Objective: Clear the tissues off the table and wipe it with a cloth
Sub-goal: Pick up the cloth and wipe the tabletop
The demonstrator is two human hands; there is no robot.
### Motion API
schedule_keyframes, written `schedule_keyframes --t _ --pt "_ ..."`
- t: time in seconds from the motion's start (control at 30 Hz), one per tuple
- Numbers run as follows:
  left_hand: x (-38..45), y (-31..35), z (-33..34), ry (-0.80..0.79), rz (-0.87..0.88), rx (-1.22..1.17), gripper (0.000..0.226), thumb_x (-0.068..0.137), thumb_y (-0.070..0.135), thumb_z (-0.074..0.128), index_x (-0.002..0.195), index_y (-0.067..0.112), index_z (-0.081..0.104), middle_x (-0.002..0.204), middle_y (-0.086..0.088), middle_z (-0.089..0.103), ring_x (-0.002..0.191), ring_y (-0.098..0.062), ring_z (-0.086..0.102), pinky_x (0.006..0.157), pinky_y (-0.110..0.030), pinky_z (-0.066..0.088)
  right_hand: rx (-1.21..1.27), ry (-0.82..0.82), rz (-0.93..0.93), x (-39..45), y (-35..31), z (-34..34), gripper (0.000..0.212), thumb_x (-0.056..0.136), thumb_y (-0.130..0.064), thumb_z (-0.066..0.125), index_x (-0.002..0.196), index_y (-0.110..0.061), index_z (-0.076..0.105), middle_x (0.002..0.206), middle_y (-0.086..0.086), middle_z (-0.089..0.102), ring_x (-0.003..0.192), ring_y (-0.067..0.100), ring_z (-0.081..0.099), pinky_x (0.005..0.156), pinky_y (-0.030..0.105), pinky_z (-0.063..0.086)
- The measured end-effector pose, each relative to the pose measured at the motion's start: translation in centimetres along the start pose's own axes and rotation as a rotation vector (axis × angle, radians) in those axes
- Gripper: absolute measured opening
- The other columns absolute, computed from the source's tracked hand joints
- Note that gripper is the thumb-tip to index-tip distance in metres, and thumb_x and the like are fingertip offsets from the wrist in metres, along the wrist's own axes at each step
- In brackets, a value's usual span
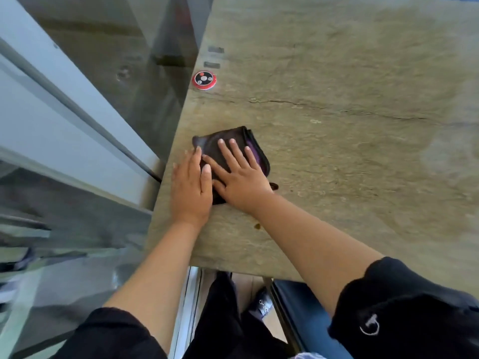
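A folded dark cloth with a purple edge lies on the stone-patterned table, near its left edge. My right hand lies flat on top of the cloth with its fingers spread. My left hand lies flat beside it, mostly on the table, its thumb and fingertips touching the cloth's left side. A small brown spot marks the table just below my right wrist. No tissues show in view.
A round red and black call button sits near the table's left edge, with two small grey labels beyond it. A glass wall runs along the left. A blue seat and my dark trousers lie below the near edge.
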State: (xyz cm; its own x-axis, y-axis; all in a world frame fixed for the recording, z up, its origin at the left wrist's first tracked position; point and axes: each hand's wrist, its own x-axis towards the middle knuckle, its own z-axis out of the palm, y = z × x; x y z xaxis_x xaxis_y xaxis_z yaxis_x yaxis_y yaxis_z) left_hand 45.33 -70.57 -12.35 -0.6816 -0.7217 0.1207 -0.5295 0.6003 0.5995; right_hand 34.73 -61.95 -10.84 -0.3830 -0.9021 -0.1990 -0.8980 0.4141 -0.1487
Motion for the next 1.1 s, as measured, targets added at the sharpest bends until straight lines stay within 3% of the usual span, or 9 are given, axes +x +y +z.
schedule_keyframes --t 0.1,0.2,0.3,0.4,0.47,0.53,0.6,0.7,1.1 --pt "-0.1 -0.7 0.3 -0.004 0.115 0.177 0.056 0.098 0.043 0.024 0.144 0.016 0.043 0.149 -0.015 0.039 0.141 -0.029 0.032 0.117 -0.047 0.021 -0.051 0.042 -0.151 -1.7 3.8 -0.1 0.058 0.094 -0.057 0.011 0.150 -0.042 0.006 0.162 -0.001 -0.003 0.149 0.019 -0.004 0.121 0.042 -0.003" --pt "0.2 0.0 1.0 -0.014 0.087 0.347 0.051 0.097 0.047 0.029 0.140 0.027 0.048 0.147 -0.014 0.038 0.139 -0.032 0.033 0.116 -0.049 0.020 0.008 0.024 0.136 -2.3 7.2 -0.8 0.058 0.097 -0.057 0.017 0.151 -0.042 0.003 0.162 -0.002 -0.009 0.149 0.018 -0.010 0.120 0.041 -0.007" --pt "1.1 2.2 1.1 0.068 -0.093 0.160 0.050 0.094 0.046 0.030 0.130 0.024 0.057 0.141 -0.012 0.042 0.132 -0.032 0.037 0.113 -0.049 0.026 0.262 -0.027 0.207 -2.7 7.2 -2.1 0.056 0.101 -0.048 0.030 0.152 -0.036 0.012 0.162 0.000 -0.008 0.148 0.019 -0.012 0.119 0.039 -0.007" --pt "2.5 6.3 2.8 0.032 0.195 0.073 0.042 0.091 0.027 0.042 0.129 0.014 0.057 0.141 -0.014 0.044 0.136 -0.031 0.037 0.114 -0.045 0.029 0.629 0.203 0.297 -4.8 8.0 -2.7 0.043 0.102 -0.028 0.039 0.145 -0.025 0.040 0.160 -0.004 0.020 0.149 0.012 0.006 0.120 0.029 0.007" --pt "3.3 9.4 5.0 -0.148 0.462 0.125 0.045 0.093 0.024 0.040 0.134 0.012 0.053 0.147 -0.013 0.042 0.142 -0.031 0.031 0.117 -0.047 0.023 0.538 0.370 0.549 -7.2 9.2 -1.7 0.043 0.102 -0.024 0.035 0.145 -0.022 0.041 0.158 -0.003 0.025 0.149 0.013 0.007 0.121 0.031 0.008" --pt "3.6 11.4 7.1 -0.327 0.552 0.286 0.053 0.097 0.039 0.029 0.147 0.022 0.038 0.159 -0.009 0.024 0.148 -0.028 0.016 0.120 -0.051 0.011 0.377 0.356 0.695 -9.2 10.1 -0.2 0.047 0.103 -0.027 0.029 0.149 -0.021 0.031 0.161 -0.003 0.018 0.150 0.017 -0.001 0.121 0.033 -0.002" --pt "3.8 11.7 8.8 -0.420 0.491 0.432 0.055 0.098 0.053 0.020 0.151 0.038 0.016 0.163 0.002 0.000 0.150 -0.022 -0.004 0.118 -0.055 -0.005 0.304 0.309 0.664 -10.0 10.4 1.1 0.050 0.103 -0.032 0.024 0.152 -0.023 0.021 0.162 -0.004 0.009 0.149 0.018 -0.007 0.120 0.034 -0.008" --pt "4.2 10.8 8.8 -0.383 0.421 0.502 0.059 0.095 0.062 0.018 0.150 0.045 0.002 0.163 0.006 -0.009 0.149 -0.022 -0.010 0.113 -0.061 -0.009 0.310 0.329 0.666 -9.3 10.6 1.3 0.050 0.103 -0.035 0.021 0.152 -0.022 0.022 0.162 -0.003 0.009 0.149 0.018 -0.007 0.121 0.036 -0.007" --pt "-6.3 3.9 1.2 -0.257 0.029 0.537 0.068 0.091 0.058 0.008 0.153 0.033 0.000 0.163 0.004 -0.006 0.150 -0.022 -0.007 0.115 -0.063 -0.004 0.405 0.306 0.615 -10.3 11.1 1.0 0.051 0.104 -0.037 0.021 0.152 -0.022 0.024 0.162 -0.004 0.009 0.149 0.017 -0.007 0.121 0.035 -0.008"
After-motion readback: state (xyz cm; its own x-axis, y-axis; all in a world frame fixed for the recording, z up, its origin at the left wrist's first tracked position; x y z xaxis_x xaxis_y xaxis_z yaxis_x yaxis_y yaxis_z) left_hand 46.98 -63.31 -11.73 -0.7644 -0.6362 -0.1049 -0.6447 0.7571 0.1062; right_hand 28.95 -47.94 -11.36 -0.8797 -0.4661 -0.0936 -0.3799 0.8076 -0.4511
